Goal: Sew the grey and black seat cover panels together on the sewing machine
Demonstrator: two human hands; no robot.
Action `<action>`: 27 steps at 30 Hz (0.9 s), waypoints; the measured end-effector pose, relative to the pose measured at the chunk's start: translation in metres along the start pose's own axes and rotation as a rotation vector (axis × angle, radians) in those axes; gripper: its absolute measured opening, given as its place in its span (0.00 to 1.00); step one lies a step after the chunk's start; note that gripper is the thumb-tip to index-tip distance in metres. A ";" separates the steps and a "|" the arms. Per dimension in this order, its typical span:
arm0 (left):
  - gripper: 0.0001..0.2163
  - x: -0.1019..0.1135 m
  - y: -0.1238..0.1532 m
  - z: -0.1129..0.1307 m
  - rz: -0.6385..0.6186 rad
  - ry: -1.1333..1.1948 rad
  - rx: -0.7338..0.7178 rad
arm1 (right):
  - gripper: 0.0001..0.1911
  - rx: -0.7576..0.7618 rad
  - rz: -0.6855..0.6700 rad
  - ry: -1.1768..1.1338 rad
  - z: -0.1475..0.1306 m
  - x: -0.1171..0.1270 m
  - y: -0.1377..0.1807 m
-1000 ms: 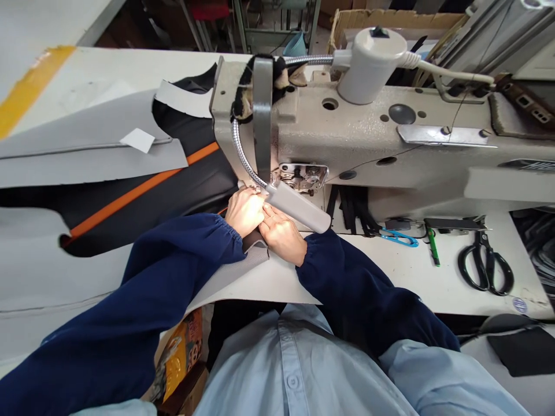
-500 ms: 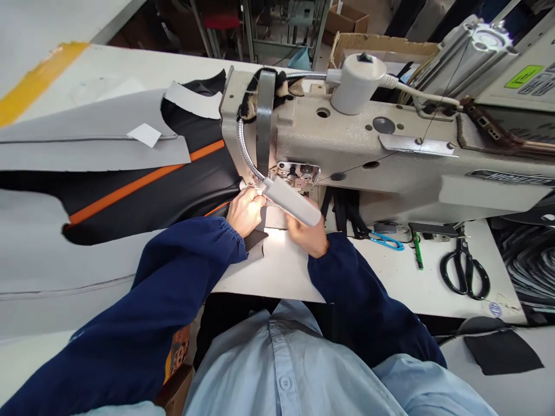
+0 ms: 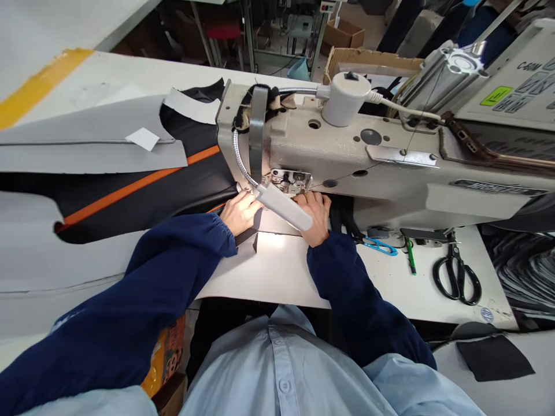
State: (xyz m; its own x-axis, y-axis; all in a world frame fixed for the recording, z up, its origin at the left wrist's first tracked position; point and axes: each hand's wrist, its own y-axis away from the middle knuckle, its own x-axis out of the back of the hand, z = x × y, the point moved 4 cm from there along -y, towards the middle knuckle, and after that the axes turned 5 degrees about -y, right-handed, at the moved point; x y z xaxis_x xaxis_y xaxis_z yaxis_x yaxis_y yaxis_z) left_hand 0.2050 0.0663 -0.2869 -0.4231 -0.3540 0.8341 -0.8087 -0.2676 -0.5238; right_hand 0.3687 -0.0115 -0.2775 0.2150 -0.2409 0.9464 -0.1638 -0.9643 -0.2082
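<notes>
A beige sewing machine [image 3: 390, 173] stands over the white table. Left of its needle area, my left hand [image 3: 240, 214] is closed on the edge of a black leather-like panel [image 3: 143, 199] with orange stripes. A small dark flap [image 3: 247, 241] of material hangs below that hand. My right hand [image 3: 315, 216] is up against the machine under its arm, right of the needle area, fingers bent and close together. Its fingertips and anything in them are hidden. A grey lamp head [image 3: 285, 207] on a bendy metal neck covers part of the needle area and lights the table.
Black strips [image 3: 343, 214] hang behind my right hand. Blue thread snips [image 3: 380, 246], a green pen-like tool [image 3: 410, 257] and black scissors [image 3: 457, 274] lie to the right. Grey panels [image 3: 87, 130] cover the left side. A cardboard box [image 3: 373, 60] stands behind the machine.
My right hand has moved up from the table's front area to the machine under its arm. My left hand stays at the panel edge. The whole view has shifted slightly.
</notes>
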 end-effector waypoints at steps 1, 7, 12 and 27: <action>0.15 -0.001 0.000 -0.001 -0.018 0.003 -0.004 | 0.17 0.004 0.000 0.007 0.000 0.000 0.000; 0.16 -0.003 0.001 -0.001 -0.037 0.020 0.049 | 0.17 0.026 0.017 0.025 0.002 -0.002 0.000; 0.14 -0.002 0.006 -0.007 -0.034 0.039 0.202 | 0.15 0.069 0.057 0.027 0.003 -0.003 0.001; 0.17 0.006 -0.002 -0.003 -0.078 0.087 0.056 | 0.13 0.096 0.018 0.046 0.008 -0.001 0.003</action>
State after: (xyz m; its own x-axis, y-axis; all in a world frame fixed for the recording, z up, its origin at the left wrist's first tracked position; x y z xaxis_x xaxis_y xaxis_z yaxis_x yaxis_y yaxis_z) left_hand 0.2024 0.0678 -0.2803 -0.3957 -0.2519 0.8831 -0.8173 -0.3421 -0.4638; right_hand 0.3754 -0.0146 -0.2811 0.1683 -0.2555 0.9520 -0.0739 -0.9664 -0.2463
